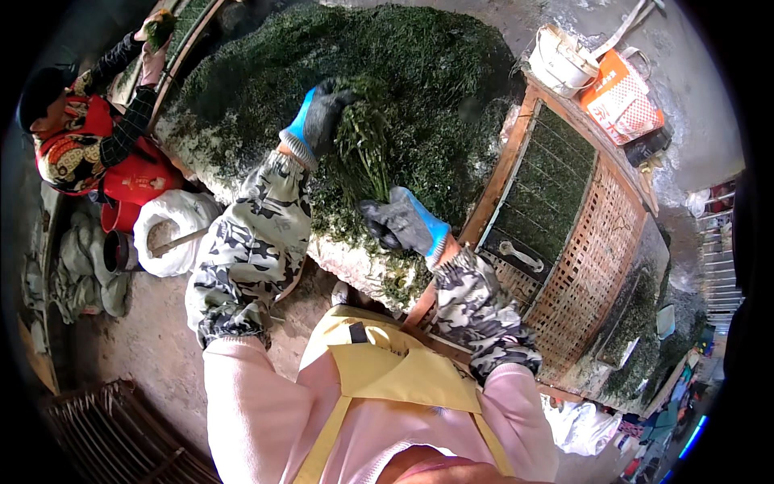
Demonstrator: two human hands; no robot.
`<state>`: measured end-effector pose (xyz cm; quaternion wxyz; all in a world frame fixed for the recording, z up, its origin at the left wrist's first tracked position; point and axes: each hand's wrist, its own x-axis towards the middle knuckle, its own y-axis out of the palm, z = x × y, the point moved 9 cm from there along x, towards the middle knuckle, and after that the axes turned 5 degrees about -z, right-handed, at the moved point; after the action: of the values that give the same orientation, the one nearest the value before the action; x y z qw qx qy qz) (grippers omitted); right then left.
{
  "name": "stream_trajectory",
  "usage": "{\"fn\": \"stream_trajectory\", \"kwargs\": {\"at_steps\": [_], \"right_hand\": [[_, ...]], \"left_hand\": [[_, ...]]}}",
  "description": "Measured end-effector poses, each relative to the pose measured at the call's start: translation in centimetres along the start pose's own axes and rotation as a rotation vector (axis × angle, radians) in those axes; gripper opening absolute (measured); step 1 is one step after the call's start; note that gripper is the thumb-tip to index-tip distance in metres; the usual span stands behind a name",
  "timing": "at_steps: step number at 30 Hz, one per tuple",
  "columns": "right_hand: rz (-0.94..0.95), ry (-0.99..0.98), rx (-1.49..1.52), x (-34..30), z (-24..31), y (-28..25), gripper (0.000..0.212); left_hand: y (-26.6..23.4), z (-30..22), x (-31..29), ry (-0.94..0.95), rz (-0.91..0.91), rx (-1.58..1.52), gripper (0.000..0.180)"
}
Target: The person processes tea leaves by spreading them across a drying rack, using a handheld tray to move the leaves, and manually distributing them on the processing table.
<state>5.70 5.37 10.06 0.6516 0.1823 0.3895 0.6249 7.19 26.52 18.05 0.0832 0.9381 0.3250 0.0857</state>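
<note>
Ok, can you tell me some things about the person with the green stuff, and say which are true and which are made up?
1. Both hands wear grey gloves with blue cuffs. True: the left hand and the right hand are gloved alike.
2. The hands hold a red ball. False: they grip a bundle of green plant strands.
3. A big heap of green plant matter lies in front of the person. True.
4. The white bucket sits on the person's left. False: it is at the upper right.
5. The bamboo tray on the right is fully covered in green. False: only its upper part is covered; the rest is bare weave.
</note>
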Motion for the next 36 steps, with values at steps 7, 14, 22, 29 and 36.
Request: {"fn": "stream_trajectory", "kwargs": {"at_steps": [7, 14, 22, 29, 36], "right_hand": [[-0.366, -0.262, -0.205, 1.9, 7.5, 0.5, 0.038], [-0.384, -0.513, -0.4, 4.2, 17.4, 5.3, 0.027], [-0.615, -0.307, -0.344, 6.7, 14.4, -0.3, 0.021], [-0.46, -0.42, -0.242, 6.5, 9.0, -3.2, 0.025], [-0.608, -0.481, -0.418, 1.0, 17.1, 3.9, 0.036]], "left_hand": [[-3.9, 13.7, 0.6, -0.123, -0.008, -0.001, 0.04], [-10.1, 15.7, -1.0, 0.134, -0.392, 0.29, 0.043], [-3.7, 5.7, -11.2, 0.611, -0.35, 0.843, 0.049], [4.5, 13.1, -3.4, 0.46, -0.126, 1.183, 0.016], [1.5, 23.9, -2.7, 0.02, 0.224, 1.362, 0.043]]}}
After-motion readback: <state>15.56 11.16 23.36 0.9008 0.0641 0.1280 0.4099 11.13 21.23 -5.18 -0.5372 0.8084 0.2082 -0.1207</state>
